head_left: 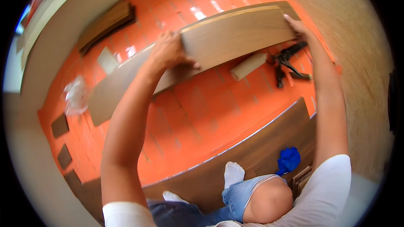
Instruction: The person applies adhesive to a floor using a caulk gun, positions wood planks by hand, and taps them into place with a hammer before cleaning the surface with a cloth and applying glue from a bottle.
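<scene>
A long brown wooden floor plank (240,27) slants across the middle, its right end farther from me than its left. My left hand (170,51) is closed across the plank's width, fingers over the far edge and thumb toward the near one. At the right end, my right hand (299,27) grips the plank with its fingers on the top face. Close below that end lies a black caulking gun (286,61) with a cream-coloured tube (249,67), partly hidden by the plank. Motion blurs the left part of the plank.
Orange underlayment (176,113) covers the floor beyond laid brown planks (269,136). A blue cloth or glove (289,160) lies near my knee. Stacked boards (107,24), a crumpled plastic bag (75,96) and small square offcuts (60,126) sit by the left wall (31,138).
</scene>
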`<state>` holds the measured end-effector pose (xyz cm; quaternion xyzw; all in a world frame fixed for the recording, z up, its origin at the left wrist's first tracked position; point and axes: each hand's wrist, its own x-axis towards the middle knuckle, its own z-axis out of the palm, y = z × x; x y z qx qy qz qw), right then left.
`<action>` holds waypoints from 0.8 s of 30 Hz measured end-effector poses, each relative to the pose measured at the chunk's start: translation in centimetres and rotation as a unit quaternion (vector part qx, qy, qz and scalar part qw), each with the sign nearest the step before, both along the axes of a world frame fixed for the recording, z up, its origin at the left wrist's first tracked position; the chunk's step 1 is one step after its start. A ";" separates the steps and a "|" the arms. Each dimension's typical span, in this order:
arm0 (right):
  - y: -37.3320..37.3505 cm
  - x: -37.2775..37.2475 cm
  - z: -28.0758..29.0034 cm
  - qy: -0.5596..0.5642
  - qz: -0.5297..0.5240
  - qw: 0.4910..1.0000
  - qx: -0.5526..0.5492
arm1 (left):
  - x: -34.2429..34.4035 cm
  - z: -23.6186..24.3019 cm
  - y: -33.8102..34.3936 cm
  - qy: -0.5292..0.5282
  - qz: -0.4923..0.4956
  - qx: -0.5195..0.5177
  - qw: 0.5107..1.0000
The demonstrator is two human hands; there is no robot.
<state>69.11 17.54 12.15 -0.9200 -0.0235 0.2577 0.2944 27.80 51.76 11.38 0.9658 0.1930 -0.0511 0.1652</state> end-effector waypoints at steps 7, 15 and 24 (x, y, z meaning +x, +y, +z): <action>0.6 0.2 2.6 -0.020 0.094 0.995 0.018 | -0.6 1.2 1.0 -0.002 0.004 -0.031 0.999; -2.7 -1.0 2.9 -0.207 0.122 0.965 0.106 | -2.4 0.0 1.6 -0.077 0.003 -0.020 0.997; -7.9 -4.0 9.6 -0.245 0.045 0.965 0.081 | -8.5 5.9 3.0 -0.172 0.131 -0.013 0.976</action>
